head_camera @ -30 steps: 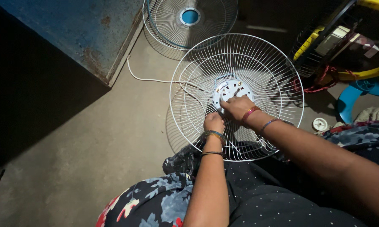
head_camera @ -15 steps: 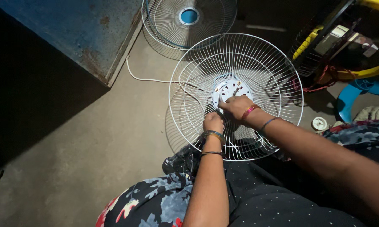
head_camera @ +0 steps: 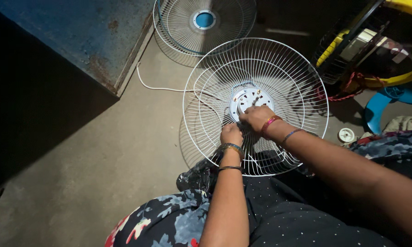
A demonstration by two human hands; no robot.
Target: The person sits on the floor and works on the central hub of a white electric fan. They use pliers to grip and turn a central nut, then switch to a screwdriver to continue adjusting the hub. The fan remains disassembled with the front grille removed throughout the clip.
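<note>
Nearest the camera, below both hands: lap in dark dotted cloth with a floral-print garment (head_camera: 164, 219) at lower left. A crumpled black plastic bag (head_camera: 197, 176) lies just beneath the left wrist.

Left hand (head_camera: 231, 135): fingers curled shut around wires of the white wire fan guard (head_camera: 256, 105), gripping its lower inner part. Bangles on the wrist.

Right hand (head_camera: 257, 117): fingers bunched and closed at the lower right edge of the round white hub plate (head_camera: 246, 98) in the guard's centre. Whether they pinch a small part there cannot be told; the fingertips hide the contact point. Red and thin bangles on this wrist.

The guard stands tilted on its rim against the lap, dished side facing the camera, and casts a wire shadow on the floor left of the left fingers.

Right of the right fingers, apart from the guard: a small round white cap (head_camera: 346, 135) on the floor, a blue curved plastic part (head_camera: 379, 107) beyond it, and a tangle of red cord (head_camera: 347, 89). Farther right and up, a yellow-framed appliance (head_camera: 375, 41) with a dark grille, partly in shadow.

Left of the fingers, a white cable (head_camera: 155, 84) runs across the floor to the guard's edge. Beyond the fingers, touching or overlapping the guard's top rim, a second wire guard (head_camera: 205, 23) with a blue round centre lies flat.

Far left: blue painted metal surface (head_camera: 78, 32), rust patches along its edge. Floor (head_camera: 100, 155) is bare grey concrete; lighting dim, corners dark.
</note>
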